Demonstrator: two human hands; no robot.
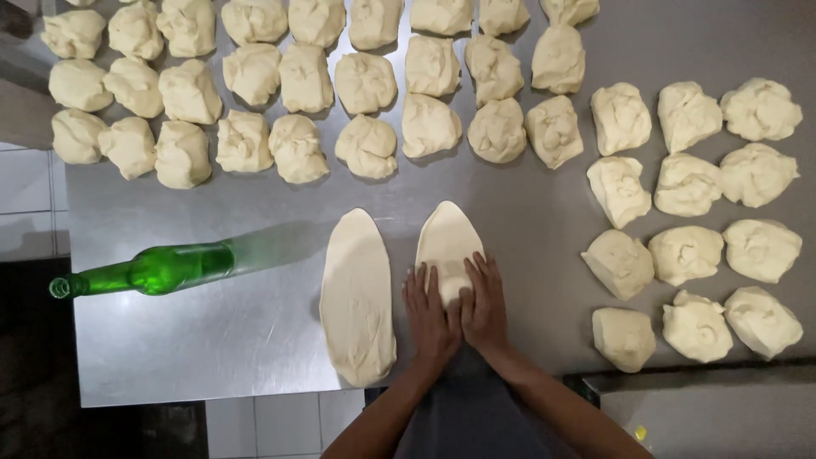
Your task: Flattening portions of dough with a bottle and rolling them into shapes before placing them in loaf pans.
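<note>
Steel worktable held a pale, smooth flattened dough oval near its front edge, with the left hand and right hand side by side, fingers spread flat, pressing on its near end without gripping it. Just beside it lay a longer flattened dough piece; a green glass bottle lay on its side to the left, and rough dough lumps sat in rows behind and to the right.

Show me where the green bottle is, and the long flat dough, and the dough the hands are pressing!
green bottle (157, 269): head view, on the middle of its body.
long flat dough (357, 297): head view, on its middle.
pressed dough (448, 238): head view, on the bare upper part, above the fingers.
</note>
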